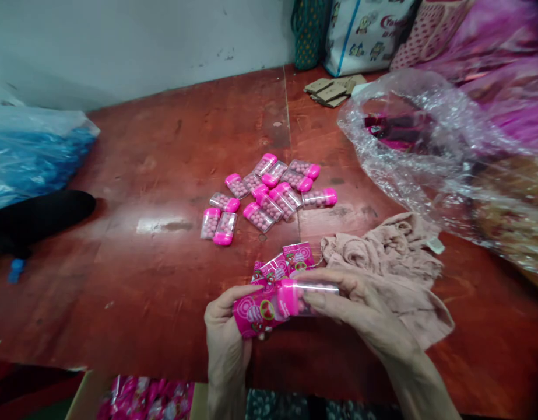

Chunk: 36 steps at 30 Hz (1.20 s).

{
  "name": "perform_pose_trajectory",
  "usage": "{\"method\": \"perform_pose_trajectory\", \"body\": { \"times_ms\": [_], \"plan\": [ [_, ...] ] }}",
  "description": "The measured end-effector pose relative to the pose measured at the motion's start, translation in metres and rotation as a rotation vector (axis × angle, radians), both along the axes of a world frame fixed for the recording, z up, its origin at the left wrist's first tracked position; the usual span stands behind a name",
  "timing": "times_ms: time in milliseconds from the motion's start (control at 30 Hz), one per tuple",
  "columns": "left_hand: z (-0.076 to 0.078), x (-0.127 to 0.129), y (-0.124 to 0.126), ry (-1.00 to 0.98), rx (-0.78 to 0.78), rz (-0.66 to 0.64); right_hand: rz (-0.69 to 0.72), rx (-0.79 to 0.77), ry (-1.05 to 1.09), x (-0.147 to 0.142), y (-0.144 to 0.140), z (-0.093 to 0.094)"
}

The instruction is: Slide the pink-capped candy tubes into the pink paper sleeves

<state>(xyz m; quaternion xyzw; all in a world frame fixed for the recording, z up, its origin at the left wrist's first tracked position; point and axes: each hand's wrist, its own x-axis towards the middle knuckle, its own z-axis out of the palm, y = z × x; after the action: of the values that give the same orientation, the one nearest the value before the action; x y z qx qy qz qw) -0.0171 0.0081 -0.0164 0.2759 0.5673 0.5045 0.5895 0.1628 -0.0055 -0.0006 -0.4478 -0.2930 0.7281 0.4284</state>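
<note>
Far left, a bag of blue pieces (37, 160) lies well apart from the work; the carton (199, 401) of pink packs sits below the table's (133, 315) near edge. Left hand (225, 324): grip closed on a printed wrapper (253, 315), thumb on top, fingers beneath. Hold should be light here, since pressure would likely flatten or crease the wrapper. Behind it, loose cases (269, 207) with pink caps lie scattered on the table, spare wrappers (275, 271) nearer. The held candy case (288, 296) is between the hands, cap pointing left and meeting the wrapper's right edge; cannot tell whether the cap is inside or lies over it. Judged: the two pieces want to be in line, case level, edges square, any push slow and straight. Right hand (367, 306): grip grasping the clear body, thumb on the near side, fingers on the far; keeping these fingertips back leaves the cap end unobstructed. Just right, the crumpled cloth (393, 251) is best kept clear of the wrist.
</note>
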Motion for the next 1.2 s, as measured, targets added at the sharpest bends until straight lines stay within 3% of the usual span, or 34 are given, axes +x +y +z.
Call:
{"method": "perform_pose_trajectory", "body": {
  "times_ms": [333, 767, 967, 1200],
  "plan": [
    [-0.004, 0.003, -0.001, -0.001, 0.1, -0.016, -0.015, 0.001, -0.077, -0.001, 0.001, -0.001],
    [-0.008, 0.002, -0.001, 0.007, 0.107, -0.079, 0.039, -0.015, -0.057, 0.0, 0.001, -0.01],
    [0.004, -0.001, 0.008, 0.02, 0.05, -0.131, 0.046, -0.001, -0.066, -0.004, 0.001, -0.006],
    [0.023, 0.002, 0.018, -0.196, 0.057, -0.169, -0.114, 0.082, -0.093, -0.015, -0.002, 0.001]
  ]
}}
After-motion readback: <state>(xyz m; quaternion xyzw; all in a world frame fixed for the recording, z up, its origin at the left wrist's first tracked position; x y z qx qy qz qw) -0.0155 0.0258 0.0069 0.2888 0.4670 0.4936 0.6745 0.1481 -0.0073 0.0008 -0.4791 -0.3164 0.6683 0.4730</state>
